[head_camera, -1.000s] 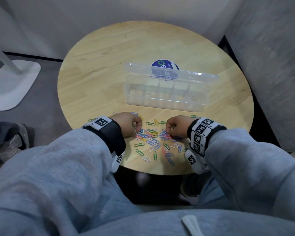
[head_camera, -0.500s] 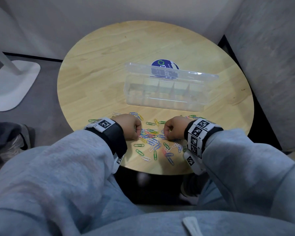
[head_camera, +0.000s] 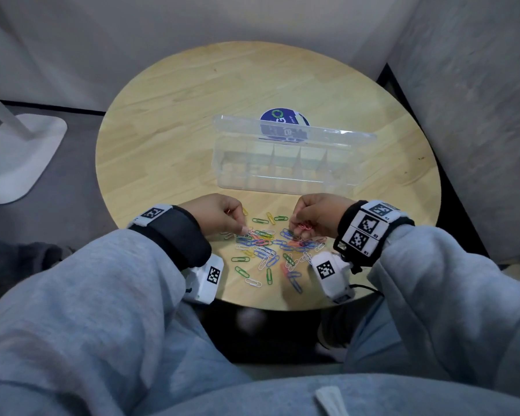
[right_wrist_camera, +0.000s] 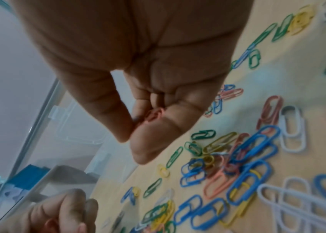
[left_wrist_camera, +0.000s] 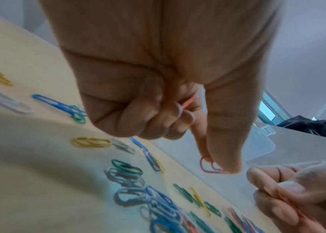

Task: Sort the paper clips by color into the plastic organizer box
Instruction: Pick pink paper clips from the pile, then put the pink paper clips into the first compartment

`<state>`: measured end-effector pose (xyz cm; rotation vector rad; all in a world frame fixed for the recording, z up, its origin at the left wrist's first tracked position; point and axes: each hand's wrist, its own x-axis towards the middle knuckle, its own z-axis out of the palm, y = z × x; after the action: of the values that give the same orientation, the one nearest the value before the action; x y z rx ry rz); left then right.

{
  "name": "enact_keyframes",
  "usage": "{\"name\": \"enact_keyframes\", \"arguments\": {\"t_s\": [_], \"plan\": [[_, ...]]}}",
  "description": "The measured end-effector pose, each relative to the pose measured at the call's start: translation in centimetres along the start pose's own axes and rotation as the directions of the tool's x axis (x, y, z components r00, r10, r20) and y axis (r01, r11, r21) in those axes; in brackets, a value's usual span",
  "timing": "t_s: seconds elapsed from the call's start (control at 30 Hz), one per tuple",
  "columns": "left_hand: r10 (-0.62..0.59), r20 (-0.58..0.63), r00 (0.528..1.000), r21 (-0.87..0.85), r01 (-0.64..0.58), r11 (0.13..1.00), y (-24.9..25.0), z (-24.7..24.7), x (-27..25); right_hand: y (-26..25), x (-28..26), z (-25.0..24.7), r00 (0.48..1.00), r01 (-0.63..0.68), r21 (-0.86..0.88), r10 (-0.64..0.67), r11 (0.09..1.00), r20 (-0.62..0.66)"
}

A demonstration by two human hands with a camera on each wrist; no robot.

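1. The plastic organizer box (head_camera: 285, 172) is shown beyond the heap of paper clips (head_camera: 267, 250), on the far side from the person; its long axis runs left to right across the surface (head_camera: 168, 139), with the lid standing open at its far edge. No clip can be made out in its compartments.
2. The left hand (head_camera: 219, 216) is held over the left edge of the heap, thumb and forefinger pinched on a red clip (left_wrist_camera: 211, 167); a second reddish clip appears tucked under the curled fingers (left_wrist_camera: 168, 119).
3. The right hand (head_camera: 315, 213) is held over the right edge of the heap, gripping a small bunch of red clips (head_camera: 303, 227).
4. Both hands lie just short of the box's near wall; the right is judged slightly nearer the right-hand compartments, the left nearer the left end.
5. A round blue sticker (head_camera: 284, 123) is seen behind the box, through the lid; its writing is too small to be read. Black-and-white square markers are carried on the wrist bands (head_camera: 370, 226).
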<state>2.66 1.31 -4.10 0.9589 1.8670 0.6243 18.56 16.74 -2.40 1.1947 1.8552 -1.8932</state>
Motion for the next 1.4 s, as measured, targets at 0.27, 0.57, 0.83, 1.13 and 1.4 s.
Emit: {"name": "enact_keyframes", "arguments": {"t_s": [0.27, 0.57, 0.83, 1.13, 1.4], "plan": [[-0.185, -0.248, 0.951, -0.476, 0.047, 0.878, 1.0, -1.7, 0.1, -3.6, 0.4, 0.9, 0.999, 0.016, 0.288, -0.029, 0.958, 0.042], [-0.232, -0.449, 0.863, -0.602, -0.1, 0.792, 2.2, -5.0, 1.2, -10.3, 2.7, 3.5, 0.991, 0.108, 0.427, -0.062, 0.898, -0.119], [-0.222, -0.417, 0.881, -0.646, -0.116, 0.754, 5.2, -5.9, 3.1, -10.1, 2.9, 3.7, 0.985, 0.165, 0.388, -0.135, 0.907, -0.105], [-0.14, -0.391, 0.91, -0.606, -0.14, 0.783, 5.3, -4.8, 2.1, -4.7, 0.9, 0.4, 0.976, 0.208, -0.002, -0.208, 0.978, -0.059], [-0.037, -0.375, 0.926, -0.017, 0.033, 0.999, 2.3, -3.6, -0.4, -2.2, 0.4, 0.6, 0.98, 0.089, -0.659, -0.182, 0.747, -0.074]]}}
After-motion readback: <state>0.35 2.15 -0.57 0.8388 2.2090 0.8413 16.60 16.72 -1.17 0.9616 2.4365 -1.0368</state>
